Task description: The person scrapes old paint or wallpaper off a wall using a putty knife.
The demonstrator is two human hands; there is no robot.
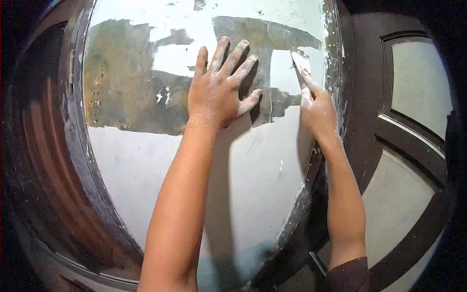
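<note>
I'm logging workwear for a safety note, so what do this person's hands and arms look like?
Both the left hand and right hand are bare, with white powder caked on the fingers. No gloves, rings or watch show. A dark sleeve ends near the right elbow; no sleeve shows on the left arm.

Pale coating (pixel 258 180) matt, smooth; dark patches (pixel 124 80) mottled.

Left hand (pixel 220 88) splayed flat, fingers up; right hand (pixel 317 108) curled, both forearms raised.
</note>
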